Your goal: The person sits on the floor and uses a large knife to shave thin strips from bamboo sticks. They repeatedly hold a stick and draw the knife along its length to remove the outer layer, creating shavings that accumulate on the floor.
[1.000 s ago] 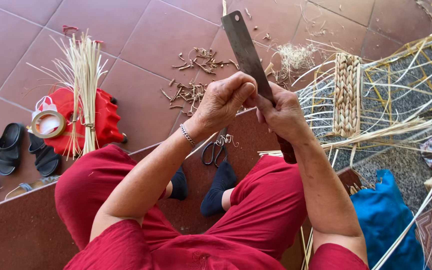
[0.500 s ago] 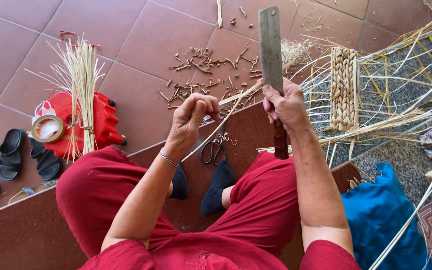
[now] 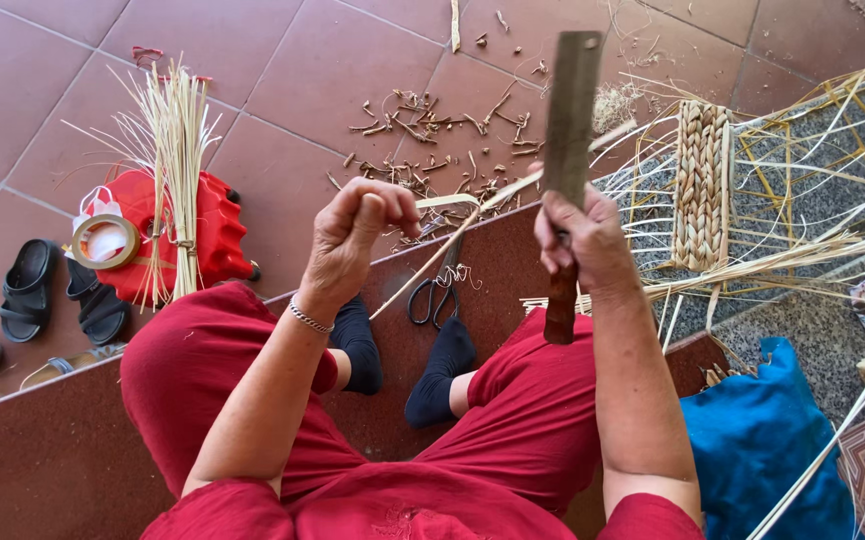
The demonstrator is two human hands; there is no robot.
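The right hand (image 3: 582,235) gripped a cleaver (image 3: 570,120) upright by its handle; the left hand (image 3: 357,225) pinched a reed strip (image 3: 452,235) slanting between them above the step. Clean splitting probably required steady tension — blade kept along the grain.

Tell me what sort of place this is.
Probably a home porch or yard used for basket weaving. Red floor tiles are strewn with cane offcuts, a woven panel lies among loose strips, and sandals sit by a step.

Right hand (image 3: 580,238) grips cleaver (image 3: 569,120) upright; left hand (image 3: 357,228) pinches reed strip (image 3: 452,238)
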